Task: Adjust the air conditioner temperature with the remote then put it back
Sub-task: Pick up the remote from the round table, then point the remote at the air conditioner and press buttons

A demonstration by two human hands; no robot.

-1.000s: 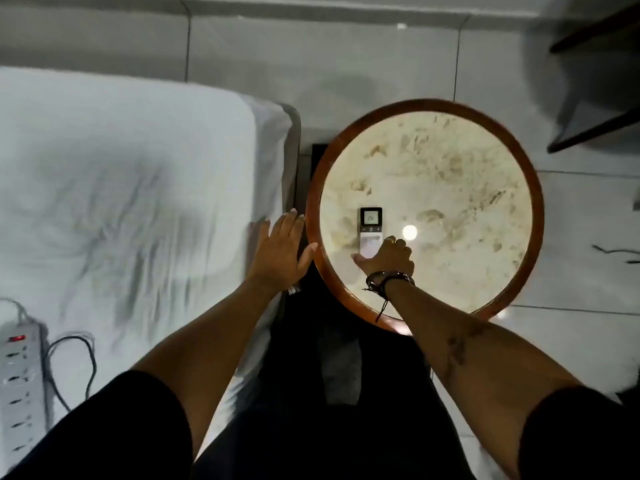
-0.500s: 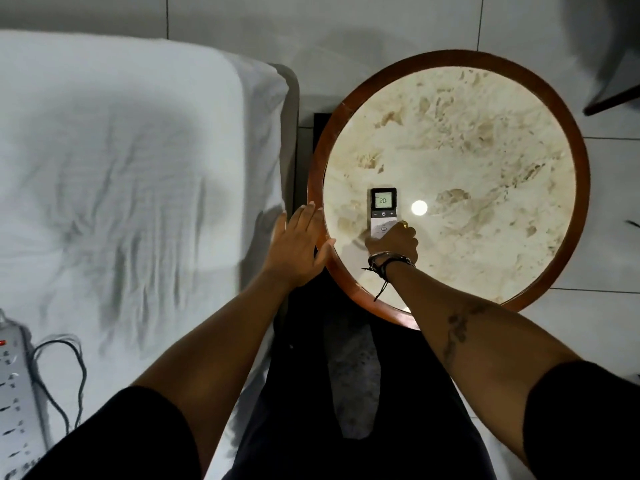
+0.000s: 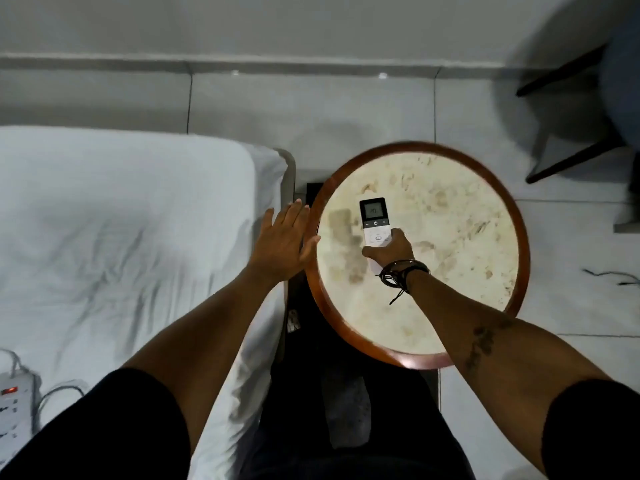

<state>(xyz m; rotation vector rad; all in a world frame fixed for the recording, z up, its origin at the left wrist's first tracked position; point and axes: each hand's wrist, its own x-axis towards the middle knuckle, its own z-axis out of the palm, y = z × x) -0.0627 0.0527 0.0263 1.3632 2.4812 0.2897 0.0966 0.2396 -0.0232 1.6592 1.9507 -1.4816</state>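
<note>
While the right hand (image 3: 393, 252) closes around the lower end of the white air conditioner remote (image 3: 375, 221), we see its lit display and top buttons poking out beyond the fingers, above the round marble-topped side table (image 3: 450, 216); whether the remote rests on the top or is lifted clear we cannot tell. Dark cord bracelets (image 3: 401, 271) circle that wrist. Our left hand (image 3: 282, 242) is flat and spread, holding nothing, thumb touching the table's wooden rim. White-sheeted bed (image 3: 121, 237) lies to the left, with a power strip (image 3: 12, 396) at its near corner
</note>
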